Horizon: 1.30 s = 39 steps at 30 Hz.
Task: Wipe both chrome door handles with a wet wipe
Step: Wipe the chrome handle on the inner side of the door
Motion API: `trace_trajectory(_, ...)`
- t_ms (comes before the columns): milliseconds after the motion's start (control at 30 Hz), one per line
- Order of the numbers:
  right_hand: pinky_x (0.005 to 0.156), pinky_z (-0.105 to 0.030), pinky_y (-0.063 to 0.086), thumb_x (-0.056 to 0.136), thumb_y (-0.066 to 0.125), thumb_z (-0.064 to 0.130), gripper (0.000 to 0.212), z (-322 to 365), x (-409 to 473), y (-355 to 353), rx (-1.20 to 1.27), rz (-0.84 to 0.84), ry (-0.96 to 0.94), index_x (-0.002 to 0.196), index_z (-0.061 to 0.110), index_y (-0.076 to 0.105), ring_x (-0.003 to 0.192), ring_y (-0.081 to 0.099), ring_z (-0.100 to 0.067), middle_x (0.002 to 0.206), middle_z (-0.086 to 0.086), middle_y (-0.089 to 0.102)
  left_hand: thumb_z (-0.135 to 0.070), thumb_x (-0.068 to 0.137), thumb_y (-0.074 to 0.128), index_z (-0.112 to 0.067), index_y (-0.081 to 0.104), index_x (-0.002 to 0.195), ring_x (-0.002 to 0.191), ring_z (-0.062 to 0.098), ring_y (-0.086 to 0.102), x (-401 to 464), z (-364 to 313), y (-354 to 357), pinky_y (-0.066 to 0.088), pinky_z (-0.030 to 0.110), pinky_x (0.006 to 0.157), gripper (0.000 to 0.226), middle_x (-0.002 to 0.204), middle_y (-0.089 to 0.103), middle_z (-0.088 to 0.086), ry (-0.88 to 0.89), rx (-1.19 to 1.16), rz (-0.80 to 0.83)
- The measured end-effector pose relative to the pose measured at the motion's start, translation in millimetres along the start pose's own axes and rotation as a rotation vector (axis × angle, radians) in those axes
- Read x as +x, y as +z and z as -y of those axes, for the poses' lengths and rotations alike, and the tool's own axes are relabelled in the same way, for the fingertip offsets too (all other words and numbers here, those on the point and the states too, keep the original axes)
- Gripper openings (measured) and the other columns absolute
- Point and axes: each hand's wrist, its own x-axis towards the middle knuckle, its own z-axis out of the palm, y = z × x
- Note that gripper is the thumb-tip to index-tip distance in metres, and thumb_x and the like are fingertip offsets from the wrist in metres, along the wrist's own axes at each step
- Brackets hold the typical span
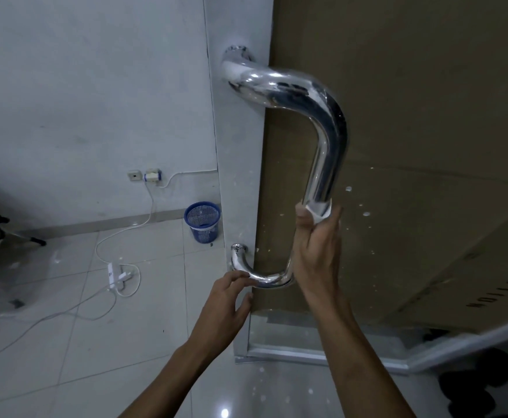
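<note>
Two hands work on one handle point(325, 152): the right hand point(316, 248) curls around its vertical bar, pressing the wipe point(319, 211) against the chrome to rub it, while the left hand point(225, 300), fingers relaxed, touches the lower bend, probably to steady the door point(240, 182).

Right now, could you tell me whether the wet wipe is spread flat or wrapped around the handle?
Wrapped: the wet wipe curls around the chrome door handle under the right hand.
</note>
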Motion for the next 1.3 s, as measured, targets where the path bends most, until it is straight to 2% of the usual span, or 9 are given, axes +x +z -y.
trace_trajectory(100, 0.075, -0.005, 0.044, 0.09, 0.025, 0.074, 0.072, 2, 7, -4, 0.182, 0.029, -0.017, 0.114, 0.01, 0.05, 0.095, 0.062, 0.001, 0.098, 0.006, 0.063, -0.024, 0.098, 0.054, -0.026, 0.057, 0.128, 0.127, 0.008, 0.043, -1, -1, 1, 0.032, 0.016, 0.103, 0.03, 0.138, 0.05, -0.006, -0.021, -0.009, 0.0)
trace_trajectory(200, 0.078, 0.0, 0.041, 0.091, 0.026, 0.072, 0.082, -24, -14, -1, 0.245, 0.144, 0.04, 0.118, -0.002, 0.052, 0.098, 0.058, 0.015, 0.103, 0.013, 0.061, -0.023, 0.099, 0.053, -0.024, 0.057, 0.128, 0.125, 0.008, 0.045, -1, -5, 0, 0.036, 0.02, 0.104, 0.03, 0.135, 0.052, -0.006, -0.022, -0.054, -0.008)
trace_trajectory(300, 0.074, 0.002, 0.039, 0.095, 0.033, 0.054, 0.056, -50, -38, 0, 0.181, 0.253, 0.156, 0.115, 0.005, 0.051, 0.094, 0.059, 0.014, 0.1, 0.005, 0.062, -0.024, 0.1, 0.05, -0.024, 0.06, 0.125, 0.121, 0.006, 0.049, 0, -18, -4, 0.043, 0.026, 0.102, 0.027, 0.13, 0.057, -0.007, -0.013, -0.197, -0.005)
trace_trajectory(433, 0.063, -0.008, 0.044, 0.094, 0.047, 0.053, 0.015, -47, -38, -2, -0.038, 0.204, 0.127, 0.101, 0.044, 0.038, 0.081, 0.063, -0.007, 0.092, 0.007, 0.061, -0.039, 0.097, 0.041, -0.04, 0.06, 0.116, 0.113, -0.006, 0.054, 5, -44, -13, 0.046, 0.015, 0.095, 0.027, 0.122, 0.062, -0.016, -0.063, -0.474, -0.009)
trace_trajectory(600, 0.065, -0.037, 0.054, 0.092, 0.049, 0.053, 0.044, 0, -14, 4, -0.047, -0.042, 0.034, 0.116, 0.017, 0.044, 0.084, 0.064, -0.024, 0.099, -0.005, 0.062, -0.051, 0.09, 0.035, -0.029, 0.064, 0.119, 0.118, 0.007, 0.056, 13, -61, -26, 0.045, 0.038, 0.105, 0.046, 0.124, 0.064, -0.009, -0.14, -0.623, -0.065)
trace_trajectory(833, 0.079, -0.016, 0.05, 0.092, 0.04, 0.063, 0.059, 47, 34, -17, 0.119, 0.021, -0.066, 0.136, 0.024, 0.033, 0.099, 0.065, -0.012, 0.118, -0.005, 0.065, -0.054, 0.097, 0.034, -0.041, 0.056, 0.13, 0.123, -0.007, 0.05, 23, -86, -45, 0.043, 0.023, 0.104, 0.042, 0.131, 0.058, -0.022, -0.021, -0.694, -0.017)
trace_trajectory(967, 0.079, -0.005, 0.042, 0.095, 0.032, 0.064, 0.077, 31, 30, -21, 0.282, 0.125, -0.098, 0.128, -0.004, 0.047, 0.093, 0.061, 0.008, 0.109, 0.0, 0.066, -0.06, 0.093, 0.032, -0.048, 0.055, 0.129, 0.123, -0.008, 0.05, 30, -98, -57, 0.043, 0.007, 0.094, 0.044, 0.129, 0.058, -0.029, 0.06, -0.776, -0.008)
trace_trajectory(1100, 0.078, -0.004, 0.043, 0.099, 0.043, 0.036, 0.02, -8, -3, -15, 0.261, 0.255, 0.059, 0.117, 0.028, 0.049, 0.095, 0.062, 0.009, 0.101, 0.024, 0.065, -0.052, 0.098, 0.027, -0.044, 0.058, 0.127, 0.122, -0.005, 0.053, 33, -101, -60, 0.042, 0.004, 0.089, 0.043, 0.128, 0.06, -0.025, 0.082, -0.831, 0.018)
trace_trajectory(1300, 0.071, -0.006, 0.046, 0.086, 0.042, 0.073, 0.029, 9, 11, -14, 0.201, 0.171, 0.028, 0.109, 0.054, 0.041, 0.09, 0.065, 0.005, 0.101, 0.029, 0.064, -0.057, 0.096, 0.025, -0.048, 0.061, 0.12, 0.119, -0.002, 0.056, 39, -102, -61, 0.046, 0.01, 0.092, 0.045, 0.123, 0.064, -0.024, 0.052, -0.834, 0.037)
